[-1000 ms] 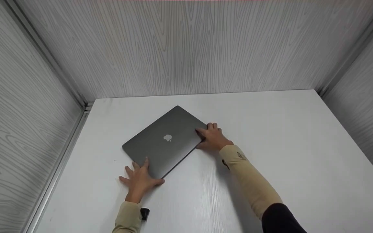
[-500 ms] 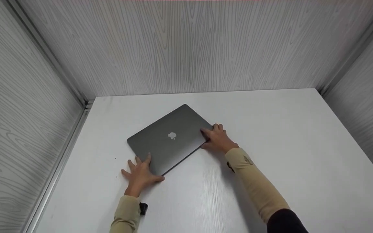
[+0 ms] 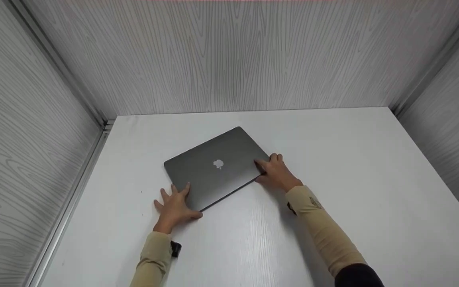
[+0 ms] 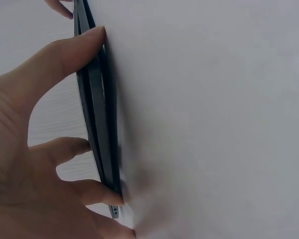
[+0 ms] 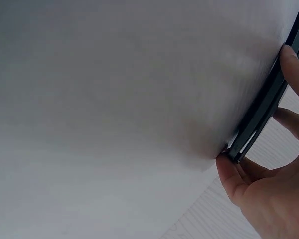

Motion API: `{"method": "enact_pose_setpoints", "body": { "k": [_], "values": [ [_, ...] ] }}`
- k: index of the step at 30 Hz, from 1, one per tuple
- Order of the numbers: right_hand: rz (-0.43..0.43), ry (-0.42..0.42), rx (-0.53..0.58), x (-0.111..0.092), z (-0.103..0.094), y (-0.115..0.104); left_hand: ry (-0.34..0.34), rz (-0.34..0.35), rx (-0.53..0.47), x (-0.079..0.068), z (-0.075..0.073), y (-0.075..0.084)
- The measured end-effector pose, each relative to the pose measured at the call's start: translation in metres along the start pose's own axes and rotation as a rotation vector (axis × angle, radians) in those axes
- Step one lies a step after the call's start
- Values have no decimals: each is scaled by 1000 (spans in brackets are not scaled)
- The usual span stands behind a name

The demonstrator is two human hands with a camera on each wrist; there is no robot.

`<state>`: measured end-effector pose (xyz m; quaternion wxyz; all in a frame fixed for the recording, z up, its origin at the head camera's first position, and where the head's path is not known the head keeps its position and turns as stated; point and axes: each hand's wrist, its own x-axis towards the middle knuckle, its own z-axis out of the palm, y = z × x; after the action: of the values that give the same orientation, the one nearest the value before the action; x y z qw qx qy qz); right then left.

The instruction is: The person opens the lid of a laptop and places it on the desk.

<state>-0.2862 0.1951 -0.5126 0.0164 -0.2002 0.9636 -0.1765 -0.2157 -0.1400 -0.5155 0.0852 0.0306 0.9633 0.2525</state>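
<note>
A dark grey laptop (image 3: 209, 153) lies at an angle on the white table, its lid down and a pale apple logo facing up. Around its near-left corner, my left hand (image 3: 175, 208) is splayed; the thumb touches the front edge, and one finger rests on the lid. In the left wrist view, my left thumb (image 4: 72, 52) lies across the laptop's thin side (image 4: 98, 94). My right hand (image 3: 278, 172) grips the near-right corner, with a finger on the lid and others bent at the right edge. Its fingertips touch the laptop's edge (image 5: 261, 104) in the right wrist view.
The white table (image 3: 353, 171) meets a grey wood-grain panel (image 3: 229, 56) at the back. Similar panels stand to the left (image 3: 26, 143) and right (image 3: 456, 119). A metal rail (image 3: 68, 207) runs along the table's left side.
Both hands have moved right with the laptop, which has turned clockwise on the table. Its left end has slid away from me, while my right hand has come slightly nearer.
</note>
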Motion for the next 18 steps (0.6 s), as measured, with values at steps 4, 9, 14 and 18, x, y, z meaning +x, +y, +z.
{"method": "enact_pose_setpoints", "body": {
  "k": [4,9,14,18],
  "values": [
    [15,19,19,-7,-2,2,-9,22,2,4,0,2],
    [68,15,83,-12,-5,0,-20,38,-14,9,-1,2],
    [85,18,72,-13,-3,-2,-19,49,-24,9,0,-3],
    [61,55,35,-16,1,-3,-20,55,-35,7,2,-6]
  ]
}}
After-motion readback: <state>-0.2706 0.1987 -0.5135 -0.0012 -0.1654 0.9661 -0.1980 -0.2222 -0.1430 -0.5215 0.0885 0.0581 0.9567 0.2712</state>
